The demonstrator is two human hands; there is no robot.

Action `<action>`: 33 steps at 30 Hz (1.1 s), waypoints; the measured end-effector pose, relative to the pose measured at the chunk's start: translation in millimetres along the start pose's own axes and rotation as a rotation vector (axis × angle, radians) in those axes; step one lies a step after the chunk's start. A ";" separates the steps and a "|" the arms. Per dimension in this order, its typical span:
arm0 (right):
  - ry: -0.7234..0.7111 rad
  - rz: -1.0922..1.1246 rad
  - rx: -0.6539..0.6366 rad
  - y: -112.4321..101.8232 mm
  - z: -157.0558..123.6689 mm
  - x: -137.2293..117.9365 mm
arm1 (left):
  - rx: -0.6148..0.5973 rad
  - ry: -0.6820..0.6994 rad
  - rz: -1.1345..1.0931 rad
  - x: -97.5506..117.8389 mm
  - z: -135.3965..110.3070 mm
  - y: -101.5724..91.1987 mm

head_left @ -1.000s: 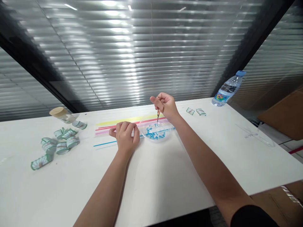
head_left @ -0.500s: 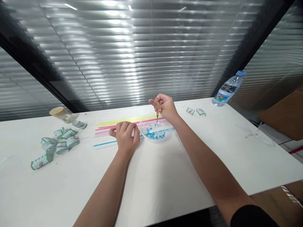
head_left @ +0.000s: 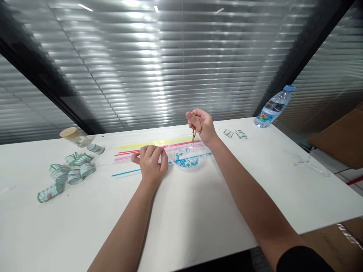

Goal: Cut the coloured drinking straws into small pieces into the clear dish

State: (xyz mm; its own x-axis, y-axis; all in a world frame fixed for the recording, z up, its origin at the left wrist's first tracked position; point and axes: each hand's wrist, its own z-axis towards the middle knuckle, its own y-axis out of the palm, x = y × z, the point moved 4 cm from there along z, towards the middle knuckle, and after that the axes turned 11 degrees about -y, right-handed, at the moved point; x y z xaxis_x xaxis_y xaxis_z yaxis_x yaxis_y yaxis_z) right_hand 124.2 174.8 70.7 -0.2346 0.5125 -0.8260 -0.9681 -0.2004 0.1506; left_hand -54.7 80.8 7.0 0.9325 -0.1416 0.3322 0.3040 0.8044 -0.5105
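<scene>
My right hand (head_left: 202, 124) has its fingers through the handles of small rose-gold scissors (head_left: 193, 138). Their tips point down over a clear round bowl (head_left: 188, 169), and the blades look slightly parted. Several short blue pieces (head_left: 185, 162) lie in the bowl. Just left of the rim, my left hand (head_left: 151, 164) is closed with bent fingers. A thin clear straw (head_left: 113, 163) seems to run through it, though the grip itself is hidden. Yellow (head_left: 136, 145), red (head_left: 124, 153) and blue straws (head_left: 124, 173) lie behind and beside this hand.
Several green-and-white packets (head_left: 75, 175) and a jar with a tan lid (head_left: 72, 135) are at the left. Two more packets (head_left: 241, 134) lie right of the bowl. A water bottle (head_left: 272, 109) stands at the back right, near the blinds (head_left: 170, 68). Clear tubing (head_left: 312, 166) lies at far right.
My right hand and the scissors have moved a little to the right, with the tips still over the bowl. My left hand has hardly moved.
</scene>
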 end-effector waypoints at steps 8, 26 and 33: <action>0.006 0.050 -0.005 10.0 -3.5 1.9 | 0.022 0.014 0.002 2.0 0.5 -0.8; 0.017 0.037 0.002 14.6 -5.3 4.1 | -0.015 -0.005 -0.026 0.7 -0.5 0.7; 0.021 0.032 -0.008 15.9 -5.3 2.0 | -0.017 -0.002 -0.022 0.4 -0.4 0.7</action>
State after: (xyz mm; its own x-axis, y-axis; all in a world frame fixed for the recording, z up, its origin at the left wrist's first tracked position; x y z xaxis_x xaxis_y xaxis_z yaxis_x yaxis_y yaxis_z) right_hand 108.8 168.3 68.6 -0.2630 0.4883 -0.8321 -0.9595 -0.2228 0.1725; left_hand -53.9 81.1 6.4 0.9251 -0.1582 0.3453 0.3279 0.7913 -0.5160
